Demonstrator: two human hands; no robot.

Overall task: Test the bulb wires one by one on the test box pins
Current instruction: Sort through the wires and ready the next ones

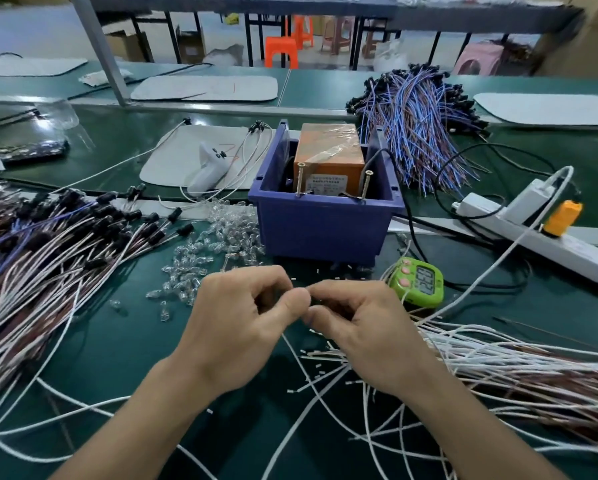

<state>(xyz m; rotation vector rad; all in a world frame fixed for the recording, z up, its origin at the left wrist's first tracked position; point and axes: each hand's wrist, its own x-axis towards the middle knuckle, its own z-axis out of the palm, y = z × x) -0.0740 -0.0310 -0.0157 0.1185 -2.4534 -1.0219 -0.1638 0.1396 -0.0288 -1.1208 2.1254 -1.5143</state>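
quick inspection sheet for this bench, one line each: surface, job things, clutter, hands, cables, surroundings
surface: green mat, largely covered by wires.
job's things: blue bin holds an orange box; two upright screws stand at its front rim; clear bulbs are heaped to its left; left wire bundle, right wire bundle, rear wire bundle.
clutter: green timer beside the right hand; small white offcuts on the mat.
grippers: left hand and right hand meet fingertip to fingertip, apparently pinching a white wire, short of the bin.
cables: black cable leaves the bin; white cable runs from the power strip.
surroundings: orange stool, cardboard boxes.
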